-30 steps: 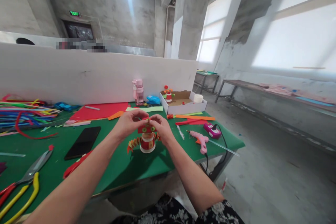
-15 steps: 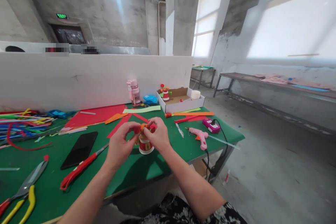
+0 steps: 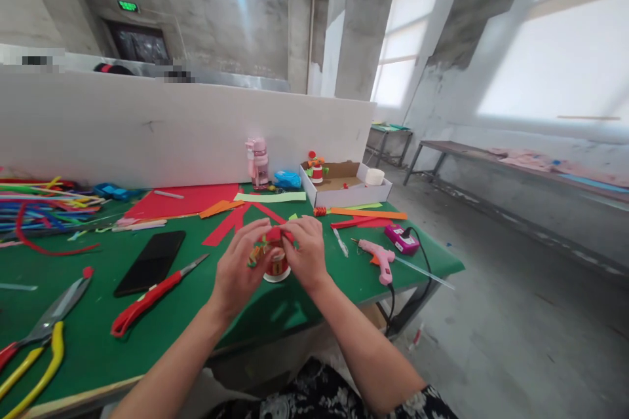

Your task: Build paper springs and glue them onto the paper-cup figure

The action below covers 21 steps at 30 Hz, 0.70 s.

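Note:
A small paper-cup figure (image 3: 275, 263), red and white with orange and green paper bits, is held between both hands over the green table (image 3: 206, 314). My left hand (image 3: 240, 268) curls around its left side, fingers pinched at the red top. My right hand (image 3: 307, 252) covers its right side, fingertips pressed on the same top. Much of the figure is hidden behind my fingers.
A pink glue gun (image 3: 377, 259) with its cord lies to the right, a red-handled knife (image 3: 147, 294) and black phone (image 3: 150, 262) to the left. Scissors and yellow pliers (image 3: 37, 347) sit at the near left. A white box (image 3: 344, 186), pink bottle (image 3: 259, 162), paper strips and pipe cleaners lie behind.
The figure has been lowered toward the table and my hands have closed more tightly around it. Its folded paper arms, visible a second ago, are now mostly covered.

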Available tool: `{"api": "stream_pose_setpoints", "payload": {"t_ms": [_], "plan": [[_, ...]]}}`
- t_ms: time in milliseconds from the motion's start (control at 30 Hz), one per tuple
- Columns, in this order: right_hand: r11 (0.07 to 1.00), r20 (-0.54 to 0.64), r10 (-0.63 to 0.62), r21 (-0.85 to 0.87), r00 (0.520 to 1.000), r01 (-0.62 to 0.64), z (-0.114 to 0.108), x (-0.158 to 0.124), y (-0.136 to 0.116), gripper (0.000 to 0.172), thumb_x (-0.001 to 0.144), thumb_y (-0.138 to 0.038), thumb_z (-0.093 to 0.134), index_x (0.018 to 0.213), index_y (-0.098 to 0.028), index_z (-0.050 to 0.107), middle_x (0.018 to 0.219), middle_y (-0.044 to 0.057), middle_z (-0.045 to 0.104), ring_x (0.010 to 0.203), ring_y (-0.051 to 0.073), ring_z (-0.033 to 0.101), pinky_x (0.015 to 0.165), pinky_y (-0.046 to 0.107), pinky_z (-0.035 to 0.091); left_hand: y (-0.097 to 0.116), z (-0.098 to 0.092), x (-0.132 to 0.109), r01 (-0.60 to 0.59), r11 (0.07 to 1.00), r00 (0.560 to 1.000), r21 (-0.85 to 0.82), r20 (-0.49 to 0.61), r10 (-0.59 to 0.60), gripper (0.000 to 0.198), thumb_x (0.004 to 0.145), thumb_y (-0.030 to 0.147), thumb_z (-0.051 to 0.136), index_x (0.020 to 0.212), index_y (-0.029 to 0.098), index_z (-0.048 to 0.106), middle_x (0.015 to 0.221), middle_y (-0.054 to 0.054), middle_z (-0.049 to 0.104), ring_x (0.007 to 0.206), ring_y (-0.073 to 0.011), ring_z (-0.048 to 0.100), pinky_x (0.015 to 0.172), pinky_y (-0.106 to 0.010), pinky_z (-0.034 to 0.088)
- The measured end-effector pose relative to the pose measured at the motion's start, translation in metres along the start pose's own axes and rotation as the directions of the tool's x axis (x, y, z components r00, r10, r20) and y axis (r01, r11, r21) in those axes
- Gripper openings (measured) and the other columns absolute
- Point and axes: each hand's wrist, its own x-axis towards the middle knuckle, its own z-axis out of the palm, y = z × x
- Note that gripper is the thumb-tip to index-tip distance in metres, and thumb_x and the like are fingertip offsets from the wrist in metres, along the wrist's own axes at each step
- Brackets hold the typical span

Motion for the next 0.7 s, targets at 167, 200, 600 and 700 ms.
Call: {"api": "stream_pose_setpoints", "payload": {"t_ms": [167,200,600,700], "plan": [[0.959,-0.056,0.258,0.138,0.964,-0.248,0.001,0.012,0.015,0.012,0.080,-0.017,0.059,0.080,-0.021,0.070,0.084,0.004,0.071,0.083,0.020,0.063,0.083,0.035,0.048,-0.013,-0.040,-0.002,0.327,0.935,0.945,0.138,-0.081,-0.318,0.026,0.092,0.039,0.050,0.108,0.024,0.063,0.104,-0.005,0.069,0.093,-0.0220,0.066,0.087,-0.032,0.050],[0.943,-0.050,0.298,0.169,0.953,-0.286,0.001,0.014,0.018,0.012,0.080,-0.019,0.059,0.080,-0.021,0.070,0.083,0.004,0.072,0.081,0.020,0.064,0.081,0.033,0.048,-0.017,-0.049,-0.006,0.402,0.900,0.915,0.168,-0.097,-0.391,0.026,0.091,0.040,0.050,0.105,0.023,0.064,0.102,-0.005,0.070,0.091,-0.0216,0.066,0.085,-0.031,0.050],[0.721,0.012,0.555,0.492,0.832,-0.488,0.005,0.016,0.026,0.020,0.073,-0.036,0.065,0.079,-0.017,0.067,0.072,0.000,0.068,0.068,0.016,0.060,0.070,0.027,0.049,-0.017,-0.059,-0.058,0.429,0.867,0.901,0.256,-0.050,-0.431,0.027,0.087,0.038,0.048,0.092,0.023,0.069,0.091,-0.003,0.076,0.080,-0.0195,0.071,0.073,-0.027,0.055],[0.699,0.006,0.584,0.505,0.812,-0.506,0.005,0.015,0.026,0.020,0.071,-0.036,0.066,0.076,-0.016,0.067,0.069,0.000,0.067,0.069,0.015,0.060,0.069,0.027,0.049,-0.019,-0.043,-0.065,0.396,0.895,0.915,0.205,-0.002,-0.404,0.028,0.089,0.038,0.046,0.092,0.022,0.069,0.091,-0.004,0.076,0.081,-0.0197,0.071,0.074,-0.027,0.056]]}}
